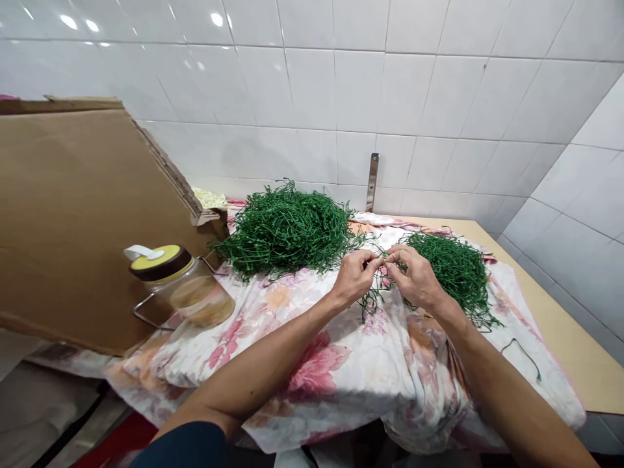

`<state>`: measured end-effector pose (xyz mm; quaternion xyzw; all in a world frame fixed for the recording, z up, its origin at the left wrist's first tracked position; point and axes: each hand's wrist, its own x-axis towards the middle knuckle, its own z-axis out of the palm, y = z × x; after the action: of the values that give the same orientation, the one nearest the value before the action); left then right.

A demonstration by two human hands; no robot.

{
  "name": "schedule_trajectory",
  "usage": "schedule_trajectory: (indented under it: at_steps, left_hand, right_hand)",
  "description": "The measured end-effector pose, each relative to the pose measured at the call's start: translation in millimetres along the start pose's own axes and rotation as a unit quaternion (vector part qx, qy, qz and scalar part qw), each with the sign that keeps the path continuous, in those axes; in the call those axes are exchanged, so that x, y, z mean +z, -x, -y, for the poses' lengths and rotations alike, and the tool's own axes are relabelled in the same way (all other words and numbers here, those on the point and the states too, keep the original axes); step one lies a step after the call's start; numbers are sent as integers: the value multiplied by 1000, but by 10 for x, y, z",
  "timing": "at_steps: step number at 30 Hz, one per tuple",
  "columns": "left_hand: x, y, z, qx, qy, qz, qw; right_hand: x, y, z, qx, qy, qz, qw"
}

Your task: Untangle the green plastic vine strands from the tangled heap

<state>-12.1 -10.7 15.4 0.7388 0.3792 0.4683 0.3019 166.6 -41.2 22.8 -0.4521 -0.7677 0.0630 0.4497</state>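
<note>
My left hand (359, 273) and my right hand (412, 272) meet over the middle of the table, fingertips pinched together on a thin green stem (383, 255). A few more green strands (370, 304) dangle or lie just below the fingers; I cannot tell which of these are held. Left of my hands rises a large tangled heap of green stems (292, 227) with small bud-like tips. A smaller pile of green stems (451, 273) lies beside my right hand, partly behind it. One loose stem (524, 357) rests on the cloth at the right.
A floral cloth (322, 364) covers much of the wooden table (575, 351). On the left stand a cardboard box (73, 221) and a clear jar (202, 299) with a yellow and brown lid, near a wire frame (146, 312). A metal strip (373, 182) leans against the tiled wall (312, 84).
</note>
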Motion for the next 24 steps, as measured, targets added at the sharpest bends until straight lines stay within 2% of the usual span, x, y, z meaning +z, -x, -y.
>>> schedule_trajectory:
  at_steps: [10,19,24]
  left_hand:
    - [23,-37,85,-18,49,16,999]
    - [-10,0,-2,9,-7,6,1000]
    - [-19,23,-55,44,-38,0,998]
  right_hand:
    - [-16,0,7,-17,18,-10,1000]
    - [-24,2,22,48,-30,1,998]
    - [1,21,8,106,-98,18,989]
